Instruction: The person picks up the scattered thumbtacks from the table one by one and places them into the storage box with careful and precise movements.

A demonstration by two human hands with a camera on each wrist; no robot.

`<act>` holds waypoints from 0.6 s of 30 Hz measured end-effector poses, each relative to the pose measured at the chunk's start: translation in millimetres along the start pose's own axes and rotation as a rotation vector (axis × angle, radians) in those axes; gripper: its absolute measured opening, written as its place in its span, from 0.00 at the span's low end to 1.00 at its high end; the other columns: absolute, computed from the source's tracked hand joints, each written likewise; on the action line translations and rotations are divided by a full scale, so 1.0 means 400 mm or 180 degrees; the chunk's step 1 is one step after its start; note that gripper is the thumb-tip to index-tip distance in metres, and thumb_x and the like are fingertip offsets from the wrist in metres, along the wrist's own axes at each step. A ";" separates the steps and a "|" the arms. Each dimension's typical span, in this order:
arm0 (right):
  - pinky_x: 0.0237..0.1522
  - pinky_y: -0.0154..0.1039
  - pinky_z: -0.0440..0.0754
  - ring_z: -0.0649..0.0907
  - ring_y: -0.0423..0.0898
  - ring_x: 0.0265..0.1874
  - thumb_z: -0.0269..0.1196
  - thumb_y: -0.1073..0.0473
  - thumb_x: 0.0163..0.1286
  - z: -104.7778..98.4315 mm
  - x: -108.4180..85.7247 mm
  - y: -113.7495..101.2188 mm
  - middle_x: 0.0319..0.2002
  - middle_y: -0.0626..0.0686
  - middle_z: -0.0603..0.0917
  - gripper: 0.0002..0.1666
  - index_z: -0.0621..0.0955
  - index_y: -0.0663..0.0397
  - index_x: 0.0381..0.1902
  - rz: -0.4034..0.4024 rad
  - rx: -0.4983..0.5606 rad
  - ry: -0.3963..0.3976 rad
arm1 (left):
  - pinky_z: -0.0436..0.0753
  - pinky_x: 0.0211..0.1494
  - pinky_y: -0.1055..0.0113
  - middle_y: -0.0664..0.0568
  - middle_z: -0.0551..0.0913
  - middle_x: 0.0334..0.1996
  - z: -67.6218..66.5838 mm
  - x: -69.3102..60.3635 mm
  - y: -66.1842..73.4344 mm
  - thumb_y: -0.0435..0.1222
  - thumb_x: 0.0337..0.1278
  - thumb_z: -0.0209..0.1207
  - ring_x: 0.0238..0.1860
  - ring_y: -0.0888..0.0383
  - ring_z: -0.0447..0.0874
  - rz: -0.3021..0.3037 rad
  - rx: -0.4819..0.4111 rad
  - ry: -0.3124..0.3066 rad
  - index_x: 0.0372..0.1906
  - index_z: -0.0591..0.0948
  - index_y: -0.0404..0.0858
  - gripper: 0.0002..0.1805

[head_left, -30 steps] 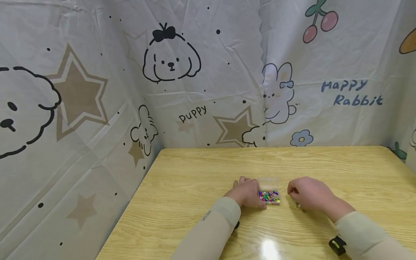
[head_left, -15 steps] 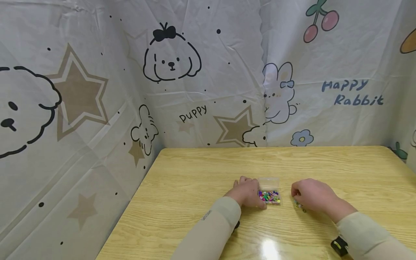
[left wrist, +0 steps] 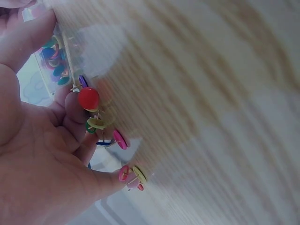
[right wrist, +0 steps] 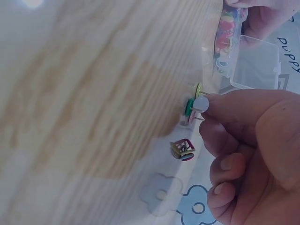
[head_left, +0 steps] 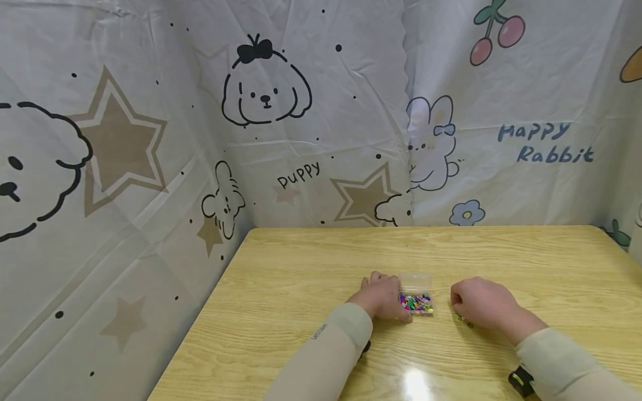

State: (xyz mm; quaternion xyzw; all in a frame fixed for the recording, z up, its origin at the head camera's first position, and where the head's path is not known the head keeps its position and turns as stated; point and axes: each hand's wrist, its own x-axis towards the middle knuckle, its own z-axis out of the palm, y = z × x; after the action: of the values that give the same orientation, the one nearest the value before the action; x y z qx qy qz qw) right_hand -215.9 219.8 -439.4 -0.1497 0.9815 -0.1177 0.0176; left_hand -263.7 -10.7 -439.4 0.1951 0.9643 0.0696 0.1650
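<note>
The person's left hand [head_left: 382, 297] is holding the clear box [head_left: 418, 314] of tacks, its corner sitting between thumb and fingers, while a loose red tack [left wrist: 88, 98] is lying just beside those fingers. The right hand [head_left: 484, 303] is curling its fingers, one tip touching a white tack [right wrist: 200, 104]; whether they are pinching it cannot be told. A tack cluster [right wrist: 183, 150] is lying near the lower fingers.
</note>
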 end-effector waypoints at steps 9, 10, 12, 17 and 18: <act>0.23 0.41 0.68 0.71 0.41 0.20 0.61 0.64 0.64 0.002 0.001 -0.006 0.19 0.43 0.72 0.14 0.75 0.43 0.21 -0.0041 -0.0072 0.0040 | 0.53 0.76 0.49 0.59 0.76 0.58 -0.001 -0.001 0.001 0.60 0.46 0.74 0.71 0.54 0.59 -0.0025 -0.0054 0.0011 0.54 0.77 0.51 0.32; 0.23 0.40 0.68 0.71 0.41 0.20 0.61 0.64 0.65 0.001 0.001 -0.007 0.19 0.43 0.72 0.14 0.75 0.43 0.21 -0.0052 -0.0077 0.0048 | 0.53 0.76 0.49 0.59 0.76 0.59 -0.001 -0.002 0.001 0.60 0.46 0.74 0.71 0.54 0.59 -0.0026 -0.0053 0.0012 0.55 0.77 0.51 0.33; 0.23 0.40 0.68 0.70 0.41 0.20 0.62 0.63 0.65 0.000 0.002 -0.010 0.19 0.42 0.72 0.14 0.75 0.43 0.22 -0.0075 -0.0087 0.0069 | 0.54 0.76 0.49 0.59 0.76 0.58 -0.001 -0.002 0.002 0.60 0.46 0.74 0.70 0.54 0.60 -0.0029 -0.0039 0.0014 0.55 0.77 0.51 0.33; 0.23 0.40 0.68 0.70 0.41 0.19 0.63 0.62 0.66 -0.003 0.004 -0.022 0.19 0.42 0.71 0.14 0.74 0.42 0.22 -0.0106 -0.0064 0.0099 | 0.54 0.76 0.49 0.59 0.76 0.59 -0.002 0.000 0.001 0.60 0.46 0.73 0.70 0.54 0.60 -0.0030 -0.0027 0.0009 0.53 0.77 0.51 0.32; 0.23 0.40 0.68 0.70 0.41 0.20 0.63 0.62 0.66 -0.004 0.004 -0.024 0.19 0.42 0.71 0.14 0.75 0.42 0.22 -0.0112 -0.0059 0.0103 | 0.54 0.76 0.49 0.59 0.76 0.59 -0.002 0.001 0.001 0.60 0.46 0.73 0.70 0.54 0.60 -0.0033 -0.0032 0.0007 0.53 0.77 0.51 0.32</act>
State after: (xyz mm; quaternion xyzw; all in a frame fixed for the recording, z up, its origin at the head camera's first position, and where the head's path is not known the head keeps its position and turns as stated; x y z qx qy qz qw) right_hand -214.7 210.5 -435.7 -0.1651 0.9800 -0.1112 -0.0017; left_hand -264.2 -10.3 -438.5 0.1892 0.9651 0.0739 0.1653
